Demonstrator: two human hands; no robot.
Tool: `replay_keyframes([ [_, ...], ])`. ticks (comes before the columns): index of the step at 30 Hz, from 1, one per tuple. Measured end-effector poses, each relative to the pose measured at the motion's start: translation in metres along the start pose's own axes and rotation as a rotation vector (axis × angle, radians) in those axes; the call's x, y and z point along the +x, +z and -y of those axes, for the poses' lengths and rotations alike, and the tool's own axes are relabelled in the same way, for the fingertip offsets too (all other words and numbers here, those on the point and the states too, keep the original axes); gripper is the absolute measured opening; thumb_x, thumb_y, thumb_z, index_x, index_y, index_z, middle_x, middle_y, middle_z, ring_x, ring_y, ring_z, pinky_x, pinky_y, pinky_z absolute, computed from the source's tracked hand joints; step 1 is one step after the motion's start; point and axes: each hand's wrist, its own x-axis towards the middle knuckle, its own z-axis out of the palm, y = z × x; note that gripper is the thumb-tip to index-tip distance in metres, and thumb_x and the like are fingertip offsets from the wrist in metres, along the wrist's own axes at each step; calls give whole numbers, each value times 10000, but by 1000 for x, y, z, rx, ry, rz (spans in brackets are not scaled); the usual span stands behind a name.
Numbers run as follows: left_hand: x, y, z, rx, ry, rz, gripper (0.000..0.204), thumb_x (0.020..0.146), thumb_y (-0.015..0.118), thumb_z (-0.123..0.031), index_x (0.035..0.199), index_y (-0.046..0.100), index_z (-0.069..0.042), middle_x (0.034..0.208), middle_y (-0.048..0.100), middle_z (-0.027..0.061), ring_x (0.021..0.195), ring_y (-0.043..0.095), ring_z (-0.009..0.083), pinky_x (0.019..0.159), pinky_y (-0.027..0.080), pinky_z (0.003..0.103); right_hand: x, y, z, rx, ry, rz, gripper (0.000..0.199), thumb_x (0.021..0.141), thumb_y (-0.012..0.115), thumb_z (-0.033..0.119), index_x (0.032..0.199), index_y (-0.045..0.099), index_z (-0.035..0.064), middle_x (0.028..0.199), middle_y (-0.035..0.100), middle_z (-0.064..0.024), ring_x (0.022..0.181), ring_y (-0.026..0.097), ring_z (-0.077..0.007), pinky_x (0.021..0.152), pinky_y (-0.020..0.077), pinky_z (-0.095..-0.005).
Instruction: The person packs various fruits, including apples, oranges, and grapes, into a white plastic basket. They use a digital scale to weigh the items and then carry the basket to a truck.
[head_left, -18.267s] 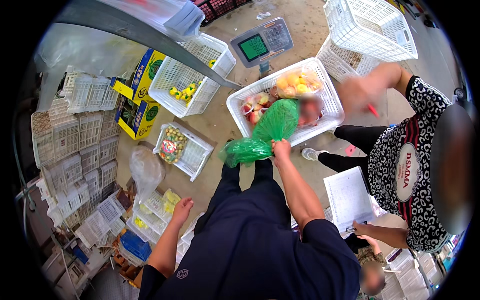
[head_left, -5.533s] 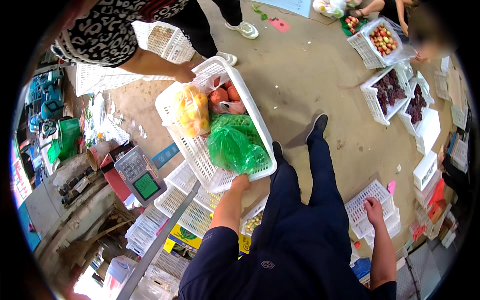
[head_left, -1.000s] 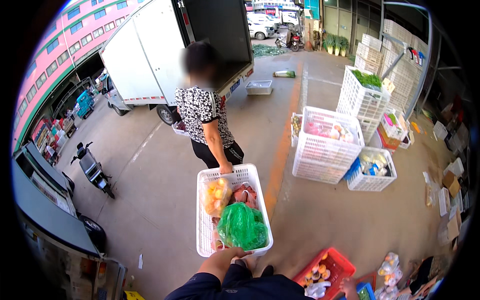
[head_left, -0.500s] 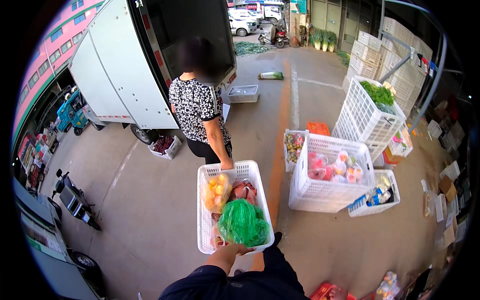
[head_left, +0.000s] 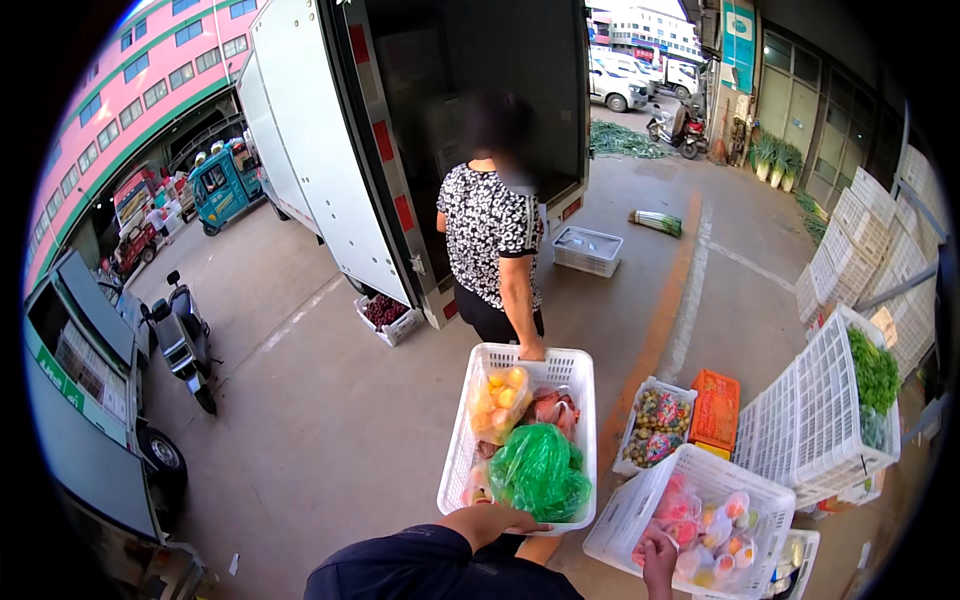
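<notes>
A white plastic crate (head_left: 582, 440) hangs between me and another person (head_left: 490, 215). My left hand (head_left: 512, 519) is closed around its near rim, the fingers partly hidden under the edge. The person's hand (head_left: 532, 351) grips the far end. Inside lie a bag of yellow-orange fruit (head_left: 498, 400), a bulging green plastic bag (head_left: 540, 472) and a dark red bag (head_left: 553, 410). My right hand (head_left: 655, 552) hangs at the lower right with its fingers curled, and nothing shows in it. It overlaps a white crate of wrapped fruit (head_left: 620, 530) in the view.
Ahead stands an open box truck (head_left: 345, 150), with a crate of dark red fruit (head_left: 388, 318) by its side and a low white crate (head_left: 588, 250) behind it. On the right are an orange crate (head_left: 714, 408) and tall stacked crates (head_left: 800, 420). A scooter (head_left: 180, 340) is parked left.
The view has turned left and moved forward, so the truck looks nearer. The held crate and the other person travel along with me. My right hand has come further into view.
</notes>
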Motion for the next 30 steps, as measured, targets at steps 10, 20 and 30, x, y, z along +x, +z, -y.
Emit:
replay_keyframes([
  [10,157,-171,-68,-117,2,123,991,733,322,-825,1272,484,-10,1272,476,258,1176,462,361,930,389,453,186,101,67,-182,43,102,203,847,566,118,998,588,-15,849,652,-84,733,633,-151,612,489,-250],
  [20,270,-322,-214,-68,-63,94,879,803,294,-758,1142,569,5,1087,569,239,977,566,349,836,441,456,351,109,59,-65,305,-11,212,825,579,150,975,600,2,825,646,-82,689,613,-129,585,481,-241],
  [30,342,-625,-428,-814,-186,-49,619,828,348,-715,683,418,-117,520,344,6,427,364,185,399,380,414,566,186,73,795,1124,217,975,780,466,712,1423,78,90,1251,421,-286,1062,519,-331,848,474,-406],
])
